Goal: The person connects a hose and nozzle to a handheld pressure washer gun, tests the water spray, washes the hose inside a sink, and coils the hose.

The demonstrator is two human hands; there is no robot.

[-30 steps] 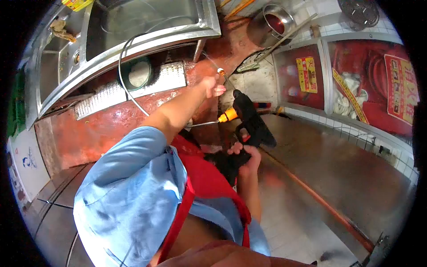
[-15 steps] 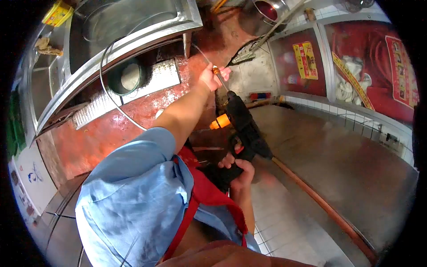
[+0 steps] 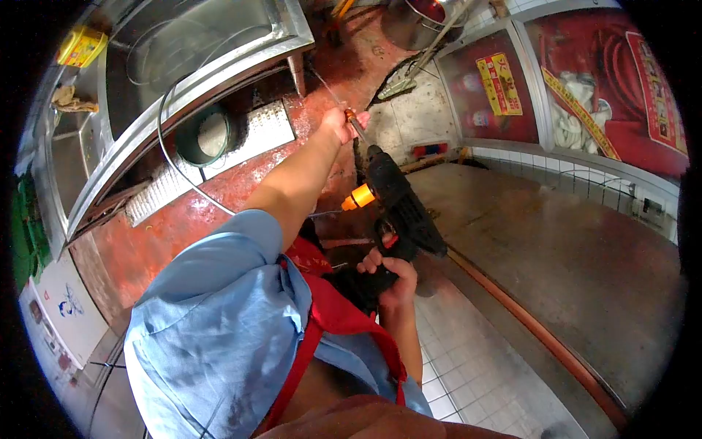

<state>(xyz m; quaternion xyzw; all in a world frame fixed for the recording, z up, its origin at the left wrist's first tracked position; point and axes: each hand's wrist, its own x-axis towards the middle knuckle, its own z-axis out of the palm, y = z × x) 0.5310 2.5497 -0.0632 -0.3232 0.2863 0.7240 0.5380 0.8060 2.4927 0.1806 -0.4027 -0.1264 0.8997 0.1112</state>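
Note:
A black pressure washer gun (image 3: 401, 197) with an orange fitting (image 3: 358, 196) on its side points away from me, toward the wet red floor (image 3: 161, 252). My right hand (image 3: 393, 280) is wrapped round its black grip, close below the red trigger. Further forward, my left hand (image 3: 341, 124) holds the thin metal lance near an orange-brown collar (image 3: 353, 117), some fingers sticking out. A thin pale streak, which looks like a water jet, runs from the lance tip toward the leg of the steel sink unit (image 3: 219, 67).
A green bucket (image 3: 202, 135) stands under the sink unit, beside a white textured panel (image 3: 267, 130). A grey hose (image 3: 162, 132) hangs down from the sink. At right lies a metal surface (image 3: 556, 249) with a copper-coloured edge. A metal pot (image 3: 413, 28) sits at the back.
Both hands keep their hold on the washer gun. The lance and my left hand have shifted slightly to the left, and the view has tilted a little.

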